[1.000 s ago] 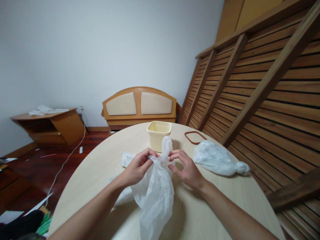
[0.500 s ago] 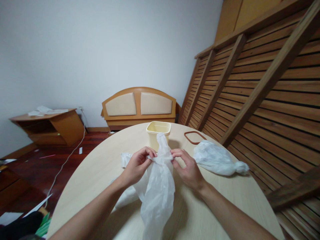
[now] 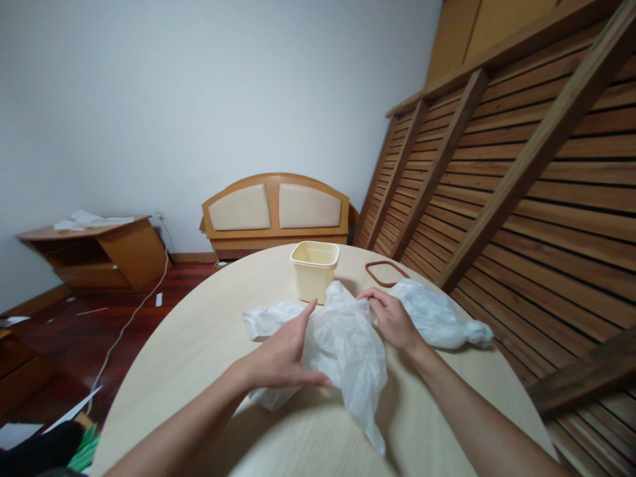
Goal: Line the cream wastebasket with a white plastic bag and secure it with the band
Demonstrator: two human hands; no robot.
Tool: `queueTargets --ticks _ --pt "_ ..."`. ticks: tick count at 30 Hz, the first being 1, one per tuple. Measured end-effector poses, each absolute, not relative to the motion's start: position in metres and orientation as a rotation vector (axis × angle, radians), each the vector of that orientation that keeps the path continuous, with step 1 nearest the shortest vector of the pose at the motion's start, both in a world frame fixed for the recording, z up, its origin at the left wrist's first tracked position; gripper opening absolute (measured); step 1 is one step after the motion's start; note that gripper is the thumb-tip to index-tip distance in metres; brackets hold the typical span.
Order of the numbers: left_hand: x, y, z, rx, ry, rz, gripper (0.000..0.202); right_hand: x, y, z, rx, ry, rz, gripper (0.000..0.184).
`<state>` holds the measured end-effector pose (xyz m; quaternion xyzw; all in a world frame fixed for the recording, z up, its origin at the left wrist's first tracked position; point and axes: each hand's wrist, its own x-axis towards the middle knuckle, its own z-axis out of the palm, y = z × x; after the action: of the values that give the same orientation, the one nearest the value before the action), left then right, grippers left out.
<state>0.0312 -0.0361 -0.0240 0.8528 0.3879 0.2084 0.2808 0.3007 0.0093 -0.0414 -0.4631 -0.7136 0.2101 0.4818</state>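
A crumpled white plastic bag point(image 3: 348, 344) hangs over the near part of the table between my hands. My right hand point(image 3: 390, 318) pinches its upper right edge. My left hand point(image 3: 285, 351) is spread, thumb up and fingers reaching beneath, against the bag's left side. More white plastic point(image 3: 268, 320) lies on the table behind and below my left hand; I cannot tell whether it is a separate bag. Just beyond stands a cream-coloured square plastic bin point(image 3: 313, 275), upright, its top uncovered.
To the right lie a filled, knotted white bag point(image 3: 437, 317) and a brown rounded-square ring point(image 3: 386, 272). The round table point(image 3: 183, 371) has a headboard point(image 3: 275, 209) beyond it. A slatted wooden frame point(image 3: 497, 179) leans along the right; a low desk point(image 3: 114, 248) stands left.
My left hand has let go of its pinch and opened, moving lower along the bag. My right hand has moved slightly right, still pinching. The bag has spread and shifted right.
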Motion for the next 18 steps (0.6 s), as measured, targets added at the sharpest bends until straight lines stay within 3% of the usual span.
queueTargets --ticks 5,9,11,15,18 --pt "0.037 -0.03 -0.04 2.409 1.362 0.405 0.093 0.315 0.018 -0.046 -1.343 -1.744 0.351 0.026" --pt "0.037 -0.024 -0.044 2.479 1.432 0.422 0.073 0.312 0.004 -0.029 -1.195 -1.801 0.115 0.029" --pt "0.036 -0.022 -0.046 2.501 1.424 0.442 0.069 0.303 -0.01 -0.018 -0.946 -2.017 0.093 0.041" --pt "0.033 -0.019 -0.051 2.535 1.34 0.519 0.068 0.287 -0.029 -0.012 -0.786 -2.376 0.113 0.091" --pt "0.032 -0.016 -0.053 2.545 1.23 0.554 0.069 0.287 -0.026 -0.02 -0.913 -2.445 0.119 0.094"
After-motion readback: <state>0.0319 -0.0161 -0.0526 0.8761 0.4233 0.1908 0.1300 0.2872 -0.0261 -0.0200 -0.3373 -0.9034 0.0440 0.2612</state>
